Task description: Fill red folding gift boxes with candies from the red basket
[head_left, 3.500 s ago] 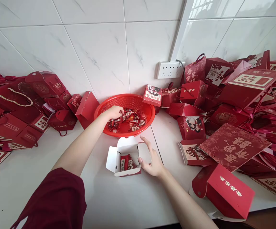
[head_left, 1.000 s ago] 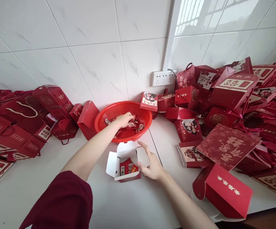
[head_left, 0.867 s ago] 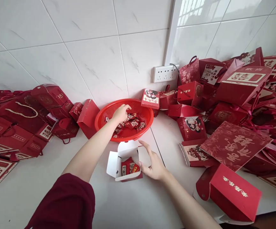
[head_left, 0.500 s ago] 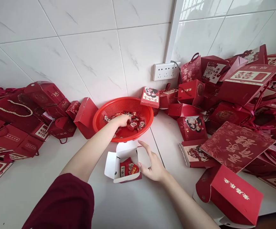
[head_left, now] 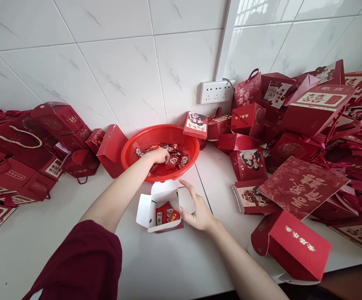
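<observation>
My left hand (head_left: 161, 156) reaches into a red plastic basket (head_left: 129, 156) of small red-wrapped candies (head_left: 181, 160). Its fingers are curled down among them, and the fingertips are hidden. In front of the basket stands an open gift box (head_left: 165, 228), white inside, its flaps raised. Red packets (head_left: 167, 214) with printed characters lie in it. My right hand (head_left: 198, 210) curves around the box's right flap, thumb and index finger against its edges.
Red gift boxes and bags (head_left: 21, 158) are heaped at the left. A larger pile (head_left: 306, 146) fills the right, with one red box (head_left: 296, 246) lying at its front. Behind are a tiled wall (head_left: 115, 75) and a white power socket (head_left: 217, 91).
My left hand has shifted slightly within the basket, its fingers curled lower among the candies. My right hand stays at the box flap. The whole view has shifted a little.
</observation>
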`<action>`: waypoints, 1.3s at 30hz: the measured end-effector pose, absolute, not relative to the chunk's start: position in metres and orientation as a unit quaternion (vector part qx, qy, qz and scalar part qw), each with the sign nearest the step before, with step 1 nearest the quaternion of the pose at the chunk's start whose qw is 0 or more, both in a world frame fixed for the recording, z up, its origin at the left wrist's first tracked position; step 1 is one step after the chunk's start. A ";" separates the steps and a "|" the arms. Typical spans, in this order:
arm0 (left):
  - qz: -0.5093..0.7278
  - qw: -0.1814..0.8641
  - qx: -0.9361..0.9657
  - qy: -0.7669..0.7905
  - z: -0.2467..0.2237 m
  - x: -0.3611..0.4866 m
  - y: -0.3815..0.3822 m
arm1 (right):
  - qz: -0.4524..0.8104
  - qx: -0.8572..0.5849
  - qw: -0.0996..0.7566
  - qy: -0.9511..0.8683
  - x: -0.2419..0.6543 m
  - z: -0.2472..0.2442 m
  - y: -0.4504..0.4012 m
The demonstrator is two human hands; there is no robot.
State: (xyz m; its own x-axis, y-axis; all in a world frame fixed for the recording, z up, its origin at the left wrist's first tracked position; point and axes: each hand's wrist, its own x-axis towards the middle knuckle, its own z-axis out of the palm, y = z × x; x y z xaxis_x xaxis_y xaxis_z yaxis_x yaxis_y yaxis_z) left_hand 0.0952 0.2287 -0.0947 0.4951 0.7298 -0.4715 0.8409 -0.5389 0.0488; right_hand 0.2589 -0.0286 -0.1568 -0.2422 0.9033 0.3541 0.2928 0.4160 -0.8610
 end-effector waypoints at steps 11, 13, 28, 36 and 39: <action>-0.205 0.037 0.792 0.574 -0.088 0.091 0.236 | 0.342 -0.428 0.445 -0.708 0.259 -0.156 -0.029; -0.216 0.042 0.776 0.591 -0.087 0.090 0.234 | 0.333 -0.428 0.447 -0.712 0.259 -0.156 -0.029; -0.129 0.084 0.803 0.576 -0.066 0.091 0.220 | 0.322 -0.415 0.456 -0.719 0.258 -0.159 -0.029; 0.138 0.072 0.876 0.456 -0.022 0.073 0.125 | 0.259 -0.364 0.465 -0.764 0.262 -0.160 -0.038; 0.266 0.151 0.879 0.366 -0.019 0.044 0.072 | 0.233 -0.338 0.504 -0.760 0.260 -0.164 -0.044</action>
